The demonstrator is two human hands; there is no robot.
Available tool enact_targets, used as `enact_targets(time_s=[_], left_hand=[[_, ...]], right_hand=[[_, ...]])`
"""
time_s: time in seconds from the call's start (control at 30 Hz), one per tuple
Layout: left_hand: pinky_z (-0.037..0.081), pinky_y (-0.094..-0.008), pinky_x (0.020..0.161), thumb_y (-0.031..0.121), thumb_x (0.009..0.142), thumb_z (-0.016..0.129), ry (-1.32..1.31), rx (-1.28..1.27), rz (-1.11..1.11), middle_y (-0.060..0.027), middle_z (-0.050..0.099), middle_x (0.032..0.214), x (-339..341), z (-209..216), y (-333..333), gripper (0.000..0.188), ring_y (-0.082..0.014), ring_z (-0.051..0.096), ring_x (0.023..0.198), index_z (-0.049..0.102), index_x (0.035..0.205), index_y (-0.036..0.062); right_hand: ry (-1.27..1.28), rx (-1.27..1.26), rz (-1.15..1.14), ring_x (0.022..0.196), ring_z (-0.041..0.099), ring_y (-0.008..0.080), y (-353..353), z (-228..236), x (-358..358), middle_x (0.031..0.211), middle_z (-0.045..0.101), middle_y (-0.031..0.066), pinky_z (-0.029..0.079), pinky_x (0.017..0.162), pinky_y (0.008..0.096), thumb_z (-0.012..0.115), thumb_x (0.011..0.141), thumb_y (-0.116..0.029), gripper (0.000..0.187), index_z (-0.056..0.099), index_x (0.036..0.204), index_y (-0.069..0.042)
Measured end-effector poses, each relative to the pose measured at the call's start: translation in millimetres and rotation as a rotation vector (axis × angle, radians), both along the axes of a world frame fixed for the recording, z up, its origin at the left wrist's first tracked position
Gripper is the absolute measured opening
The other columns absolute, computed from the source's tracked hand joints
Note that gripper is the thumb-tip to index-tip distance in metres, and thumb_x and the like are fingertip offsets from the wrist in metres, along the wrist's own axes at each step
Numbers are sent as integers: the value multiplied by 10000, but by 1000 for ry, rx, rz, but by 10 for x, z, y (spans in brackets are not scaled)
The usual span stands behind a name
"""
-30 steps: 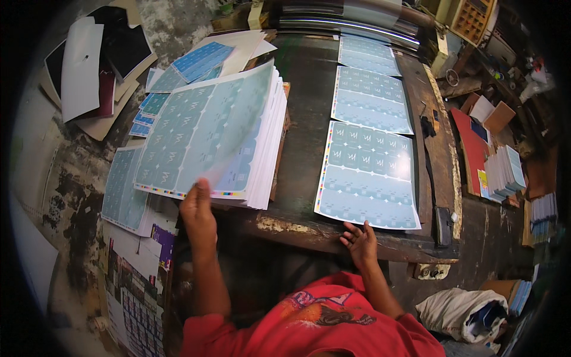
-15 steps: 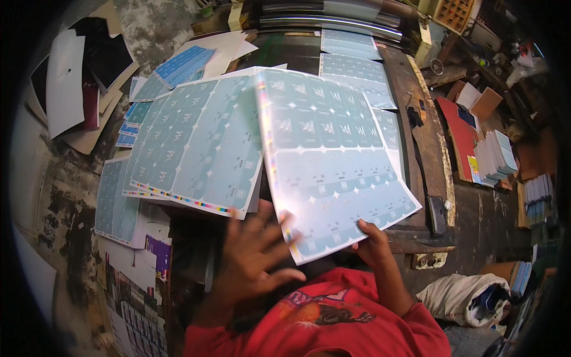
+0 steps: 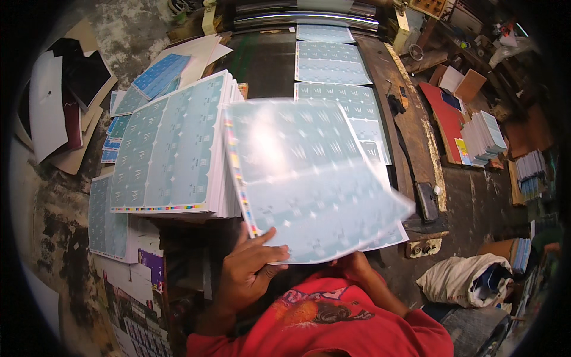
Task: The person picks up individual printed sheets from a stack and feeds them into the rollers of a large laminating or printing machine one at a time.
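Observation:
A printed sheet [image 3: 297, 196], teal and pale blue with a colour-bar strip along its left edge, is held tilted before me and blurred at its right corner. My left hand [image 3: 253, 268] pinches its lower left corner between thumb and fingers. Beneath the sheet's lower edge sits my right hand [image 3: 355, 268], its fingers hidden by the paper. Another sheet's corner [image 3: 389, 236] sticks out below the upper one on the right. Just left stands a thick stack of matching printed sheets [image 3: 169, 149], with the held sheet overlapping its right side.
Matching sheets [image 3: 333, 62] lie in a row on the machine bed, leading to metal rollers [image 3: 306, 21]. A lower stack [image 3: 107, 220] stands at left. Blue sheets [image 3: 160, 74] lie farther back. A dark phone-like object [image 3: 426, 201] rests by the right edge; a white sack [image 3: 464, 282] sits lower right.
My left hand, blurred and spread before, now grips the upper sheet's corner. My right thumb, formerly on top of a sheet, is now covered. The view has shifted slightly.

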State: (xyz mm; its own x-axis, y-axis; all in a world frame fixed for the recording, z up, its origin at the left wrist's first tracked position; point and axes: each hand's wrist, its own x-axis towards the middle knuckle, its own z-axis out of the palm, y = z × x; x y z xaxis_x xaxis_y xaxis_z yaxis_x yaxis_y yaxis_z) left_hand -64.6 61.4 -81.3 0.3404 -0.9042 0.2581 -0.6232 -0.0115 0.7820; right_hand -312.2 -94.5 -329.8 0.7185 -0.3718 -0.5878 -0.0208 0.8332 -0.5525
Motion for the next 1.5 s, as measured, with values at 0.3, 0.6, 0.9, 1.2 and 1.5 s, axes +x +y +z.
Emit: enact_targets(time_s=[0.3, 0.6, 0.9, 1.2, 1.5], left_hand=[[376, -459, 1070, 147, 885, 694, 536, 272, -210, -94, 729, 1004, 16, -298, 180, 149, -316, 611, 1170, 718, 993, 48], [342, -492, 1092, 156, 880, 699, 444, 145, -217, -89, 724, 1020, -23, -281, 46, 141, -307, 609, 1173, 718, 978, 56], [347, -480, 1085, 173, 898, 677, 410, 15, -148, -94, 723, 1028, 101, -804, -132, 137, -314, 601, 1181, 699, 945, 46], [414, -434, 1027, 265, 904, 684, 493, -64, -53, -131, 721, 1021, 235, -1502, -528, 263, -310, 623, 1141, 699, 949, 6], [370, -475, 1066, 289, 877, 711, 437, -34, 0, -117, 723, 1021, 442, -1551, -895, 279, -304, 626, 1138, 706, 888, 11]], right_hand=[[48, 87, -127, 830, 633, 253, 145, 165, -116, 1044, 640, 158, 525, 812, 458, 527, 972, -388, 431, 508, 1232, -45], [-18, 98, -341, 852, 632, 253, -42, 70, 83, 1065, 638, 154, 521, 812, 466, 516, 970, -406, 445, 512, 1243, -55], [-55, 18, -647, 875, 630, 253, -53, 78, 362, 1085, 635, 150, 517, 811, 474, 505, 968, -424, 459, 516, 1254, -65], [-57, -204, -36, 947, 638, 280, -80, -33, -300, 1152, 640, 124, 516, 878, 483, 562, 955, -402, 466, 516, 1294, -86], [964, -673, 641, 703, 652, 250, -503, 13, -1551, 728, 668, 155, 500, 686, 373, 596, 871, -574, 593, 698, 941, 7]])
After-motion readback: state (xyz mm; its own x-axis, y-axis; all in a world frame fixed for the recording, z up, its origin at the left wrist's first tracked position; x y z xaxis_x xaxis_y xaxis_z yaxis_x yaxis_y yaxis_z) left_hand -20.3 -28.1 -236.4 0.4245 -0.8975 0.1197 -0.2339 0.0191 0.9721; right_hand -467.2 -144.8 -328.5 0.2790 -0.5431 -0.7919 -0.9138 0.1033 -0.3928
